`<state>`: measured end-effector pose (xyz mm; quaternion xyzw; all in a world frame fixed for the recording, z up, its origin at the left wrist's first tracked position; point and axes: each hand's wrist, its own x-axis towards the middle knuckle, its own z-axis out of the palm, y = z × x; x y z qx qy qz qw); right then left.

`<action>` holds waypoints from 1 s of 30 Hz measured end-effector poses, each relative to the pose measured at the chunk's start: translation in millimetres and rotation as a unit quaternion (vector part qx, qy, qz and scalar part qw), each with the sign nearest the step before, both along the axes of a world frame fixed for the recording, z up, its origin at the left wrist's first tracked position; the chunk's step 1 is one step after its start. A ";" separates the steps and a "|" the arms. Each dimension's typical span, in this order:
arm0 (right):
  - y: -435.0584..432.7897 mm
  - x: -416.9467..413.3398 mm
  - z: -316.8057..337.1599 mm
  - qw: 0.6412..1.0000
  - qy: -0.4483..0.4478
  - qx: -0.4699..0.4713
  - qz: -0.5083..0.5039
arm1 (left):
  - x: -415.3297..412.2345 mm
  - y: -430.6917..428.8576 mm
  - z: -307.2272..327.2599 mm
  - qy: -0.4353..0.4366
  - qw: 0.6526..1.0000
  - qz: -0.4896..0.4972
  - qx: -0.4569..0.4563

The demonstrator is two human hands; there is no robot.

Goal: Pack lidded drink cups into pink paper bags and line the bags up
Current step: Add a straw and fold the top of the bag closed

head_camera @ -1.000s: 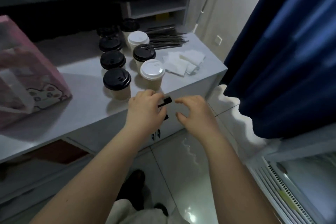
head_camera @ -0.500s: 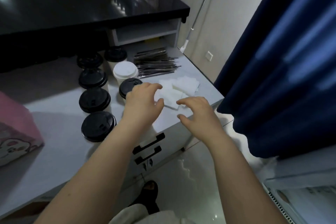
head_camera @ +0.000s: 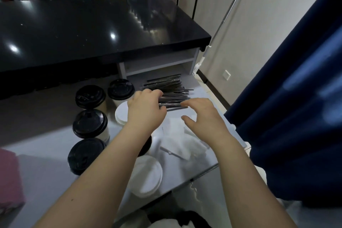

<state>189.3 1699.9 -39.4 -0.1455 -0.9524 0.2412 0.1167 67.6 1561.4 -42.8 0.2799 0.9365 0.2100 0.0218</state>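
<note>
Reaching forward with both bare forearms, palms turned down.
Holds the left hand point(head_camera: 146, 109) slightly ahead, knuckles up, fingers bent downward, thumb loose at the side, with no grip to be seen. Spreads the right hand point(head_camera: 203, 114) just beside it, fingers loosely curled and apart, thumb angled inward, empty.
</note>
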 end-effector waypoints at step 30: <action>128.6 -200.9 -131.5 0.969 -0.133 0.111 0.177 | -105.6 111.2 -107.2 -0.042 0.972 0.087 -0.213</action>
